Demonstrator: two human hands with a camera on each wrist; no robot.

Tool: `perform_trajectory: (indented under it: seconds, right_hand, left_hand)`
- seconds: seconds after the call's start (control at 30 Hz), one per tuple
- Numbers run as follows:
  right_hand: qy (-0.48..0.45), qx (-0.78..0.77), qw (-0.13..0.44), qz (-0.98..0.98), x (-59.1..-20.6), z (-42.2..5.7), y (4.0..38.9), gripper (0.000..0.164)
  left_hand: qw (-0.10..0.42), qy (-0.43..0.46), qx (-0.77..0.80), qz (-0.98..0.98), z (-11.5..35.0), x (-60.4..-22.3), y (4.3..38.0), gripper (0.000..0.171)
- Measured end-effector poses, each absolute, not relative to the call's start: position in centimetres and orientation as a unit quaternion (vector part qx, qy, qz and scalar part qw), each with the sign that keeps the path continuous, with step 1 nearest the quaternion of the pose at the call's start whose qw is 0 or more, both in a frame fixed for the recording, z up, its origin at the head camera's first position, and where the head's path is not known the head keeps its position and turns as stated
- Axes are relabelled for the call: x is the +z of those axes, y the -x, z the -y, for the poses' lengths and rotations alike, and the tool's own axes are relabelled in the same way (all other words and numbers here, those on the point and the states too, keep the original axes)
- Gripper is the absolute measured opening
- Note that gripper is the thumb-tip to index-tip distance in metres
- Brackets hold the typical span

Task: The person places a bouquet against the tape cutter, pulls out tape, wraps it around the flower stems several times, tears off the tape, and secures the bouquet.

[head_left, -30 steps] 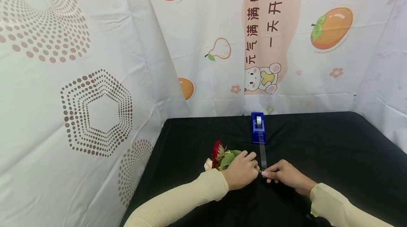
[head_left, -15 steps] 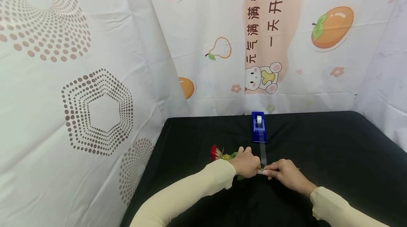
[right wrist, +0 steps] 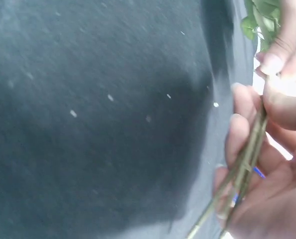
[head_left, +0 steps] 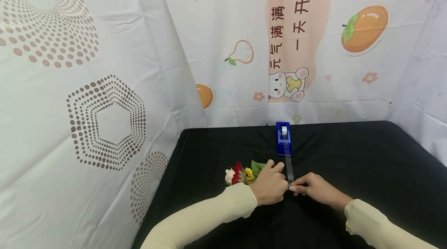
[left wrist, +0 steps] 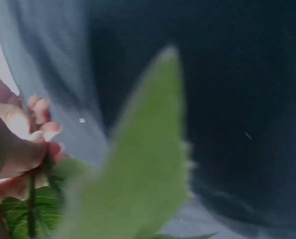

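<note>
My left hand (head_left: 271,184) grips a small bunch of flowers (head_left: 239,174) by the stems, heads pointing left: a pale rose, a red bloom and yellow ones, with green leaves. A large leaf (left wrist: 143,164) fills the middle of the left wrist view. To its right, my right hand (head_left: 317,190) pinches the same stems (right wrist: 247,159) between thumb and fingers, both hands close together. A clear tape strip (head_left: 289,167) runs from the blue tape dispenser (head_left: 284,146) down to the fingertips. Whether the tape clings to the stems is hidden by the fingers.
Black cloth (head_left: 349,156) covers the table. The dispenser stands near its back edge, before a printed white curtain (head_left: 230,86). Another patterned curtain (head_left: 167,86) hangs along the left side.
The flower bunch has turned about its stems: at half a second ago the pale rose was out of sight, and now it shows again. Both hands stay at the tape's end, shifting slightly.
</note>
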State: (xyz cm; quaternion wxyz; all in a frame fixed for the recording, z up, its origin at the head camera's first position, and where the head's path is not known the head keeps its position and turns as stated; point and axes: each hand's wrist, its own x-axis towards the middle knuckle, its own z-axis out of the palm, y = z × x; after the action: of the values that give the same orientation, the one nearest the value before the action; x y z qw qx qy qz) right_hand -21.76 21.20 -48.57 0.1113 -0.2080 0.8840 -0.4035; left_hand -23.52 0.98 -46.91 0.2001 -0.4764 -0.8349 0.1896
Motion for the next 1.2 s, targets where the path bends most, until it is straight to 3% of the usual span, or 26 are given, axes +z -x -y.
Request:
perform_trajectory:
  seconds: [0.27,0.47,0.6,0.83,0.93,1.03,1.2]
  right_hand:
    - [0.191,-0.443,0.184,-0.856,-48.4,-21.7,22.5,0.028]
    - [0.194,-0.444,0.149,-0.862,-48.9,-21.5,22.2,0.025]
    - [0.191,-0.419,0.109,-0.881,-49.4,-21.2,22.1,0.02]
    - [0.238,-0.376,0.034,-0.895,-49.8,-21.5,22.0,0.016]
    - [0.261,-0.366,0.012,-0.893,-49.6,-21.5,22.0,0.018]
    - [0.271,-0.362,0.001,-0.892,-49.5,-21.5,21.9,0.018]
    - [0.276,-0.349,-0.025,-0.895,-49.7,-21.5,21.7,0.014]
  left_hand:
    - [0.249,0.51,0.227,0.792,-0.8,-47.4,23.5,0.019]
    - [0.245,0.506,0.22,0.798,-1.0,-47.7,23.6,0.025]
    - [0.161,0.457,0.202,0.851,-1.9,-47.2,23.9,0.024]
    - [-0.123,0.348,0.077,0.926,-3.0,-44.2,25.7,0.03]
    - [-0.206,0.322,0.003,0.924,-2.6,-43.6,26.3,0.03]
    - [-0.236,0.302,-0.058,0.922,-2.2,-43.6,26.5,0.026]
    - [-0.179,0.299,-0.067,0.935,-2.3,-44.0,26.4,0.026]
